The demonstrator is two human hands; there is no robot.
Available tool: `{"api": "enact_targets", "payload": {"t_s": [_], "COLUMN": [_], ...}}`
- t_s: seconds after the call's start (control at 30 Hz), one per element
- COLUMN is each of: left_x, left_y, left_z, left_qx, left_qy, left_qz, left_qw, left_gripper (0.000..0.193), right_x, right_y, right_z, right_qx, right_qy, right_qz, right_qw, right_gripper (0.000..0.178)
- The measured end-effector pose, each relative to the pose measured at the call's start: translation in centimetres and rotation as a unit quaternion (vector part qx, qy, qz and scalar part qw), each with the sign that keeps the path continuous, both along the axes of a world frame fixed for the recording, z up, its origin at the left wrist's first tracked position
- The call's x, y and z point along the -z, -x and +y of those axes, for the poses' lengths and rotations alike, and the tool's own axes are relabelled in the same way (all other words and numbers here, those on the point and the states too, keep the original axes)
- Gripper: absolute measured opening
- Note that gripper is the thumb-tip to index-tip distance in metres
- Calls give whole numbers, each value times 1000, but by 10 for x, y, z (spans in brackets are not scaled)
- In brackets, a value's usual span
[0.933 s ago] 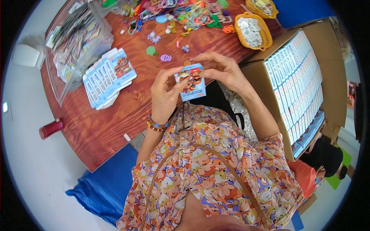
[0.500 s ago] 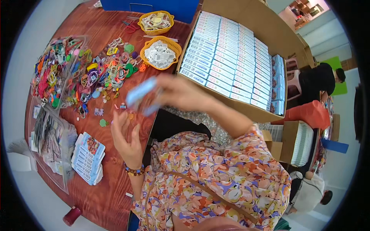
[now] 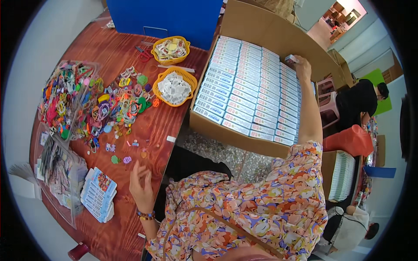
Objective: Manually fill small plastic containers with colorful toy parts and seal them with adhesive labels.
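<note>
My right hand (image 3: 304, 69) reaches over the far right part of a large cardboard carton (image 3: 244, 139). Its fingers are closed on a small box (image 3: 291, 58), above the rows of packed light-blue and white boxes (image 3: 243, 89). Over the wooden table my left hand (image 3: 141, 185) hovers with its fingers loosely bent and apart, nothing visible in it. Nearest to it lie a purple trinket (image 3: 127, 160) and a green one (image 3: 115, 159). To its left is a stack of flat printed blue-and-white cards (image 3: 99, 195).
Colourful hair ties and trinkets (image 3: 115, 106) lie heaped beside a clear tray (image 3: 69, 98). Another clear container (image 3: 58, 174) holds small packets. Two yellow baskets (image 3: 191, 80) and red scissors (image 3: 143, 55) are farther back. Other people (image 3: 357, 100) sit at the right.
My right hand has moved from above the table to the far right of the carton, carrying the small box. My left hand stays over the table; the view has shifted.
</note>
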State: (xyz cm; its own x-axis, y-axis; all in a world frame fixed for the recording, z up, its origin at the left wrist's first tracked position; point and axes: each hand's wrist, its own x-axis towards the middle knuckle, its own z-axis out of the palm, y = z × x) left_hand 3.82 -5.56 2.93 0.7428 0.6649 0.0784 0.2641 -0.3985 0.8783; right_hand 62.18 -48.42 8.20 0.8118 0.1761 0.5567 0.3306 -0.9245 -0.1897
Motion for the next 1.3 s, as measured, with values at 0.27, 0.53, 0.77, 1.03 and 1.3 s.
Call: {"api": "enact_targets", "payload": {"t_s": [0.27, 0.53, 0.77, 1.03, 1.3], "left_x": [9, 5, 35, 58, 41], "left_y": [-6, -15, 41, 110, 95], "left_z": [-3, -1, 40, 95, 98], "left_qx": [2, 39, -212, -468, -423], "left_qy": [-19, -35, -214, -292, -291], "left_qz": [19, 19, 48, 193, 319], "left_qw": [1000, 998, 952, 811, 796], "left_gripper": [48, 43, 37, 72, 90], "right_x": [10, 35, -2, -16, 36], "right_y": [-11, -16, -25, 322, 468], "right_z": [-1, 9, 37, 334, 462], "right_qx": [-111, -35, -210, -622, -768], "right_qy": [-69, 44, -80, -78, 4], "right_qz": [204, 191, -6, 106, 344], "right_qw": [970, 980, 974, 772, 541], "right_gripper": [34, 42, 35, 29, 23]}}
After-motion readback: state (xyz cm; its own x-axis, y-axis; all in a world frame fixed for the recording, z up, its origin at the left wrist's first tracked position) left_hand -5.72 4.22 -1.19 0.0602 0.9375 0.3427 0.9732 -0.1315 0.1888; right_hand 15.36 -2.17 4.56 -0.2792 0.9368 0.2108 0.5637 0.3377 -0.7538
